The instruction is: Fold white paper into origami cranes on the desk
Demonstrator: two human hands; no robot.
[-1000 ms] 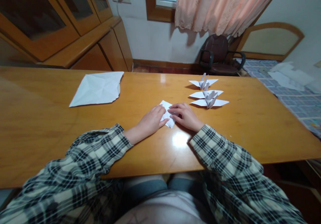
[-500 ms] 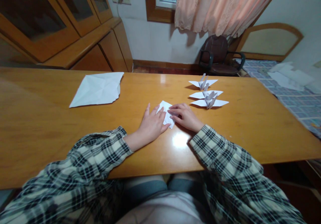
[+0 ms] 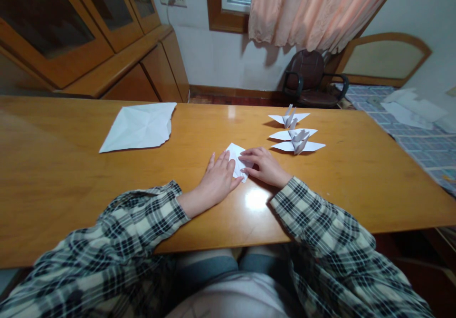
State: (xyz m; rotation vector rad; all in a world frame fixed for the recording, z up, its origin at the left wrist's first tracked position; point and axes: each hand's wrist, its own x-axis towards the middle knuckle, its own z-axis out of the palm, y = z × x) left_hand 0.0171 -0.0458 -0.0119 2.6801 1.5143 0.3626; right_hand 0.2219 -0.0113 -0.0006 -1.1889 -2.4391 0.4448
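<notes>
A small folded sheet of white paper (image 3: 236, 160) lies on the table between my two hands, one corner pointing away from me. My left hand (image 3: 218, 178) rests flat over its left side, fingers stretched out and thumb by the near corner. From the right, my right hand (image 3: 265, 167) touches the paper with bent fingertips pressing on its right edge; the fingers are apart. Parts of the paper are hidden under both hands. Three white paper cranes (image 3: 298, 142) stand in a row beyond my right hand, wings spread.
A larger creased white sheet (image 3: 138, 127) with one ragged edge lies at the far left of the wooden table (image 3: 64, 180). Past the table are a wooden cabinet (image 3: 164, 63), a dark armchair (image 3: 308, 78) and a bed with a checked cover (image 3: 409, 132).
My left hand has shifted slightly, its fingers drawing back toward the paper's left edge, so more of the paper's middle shows. My right hand stays in nearly the same place.
</notes>
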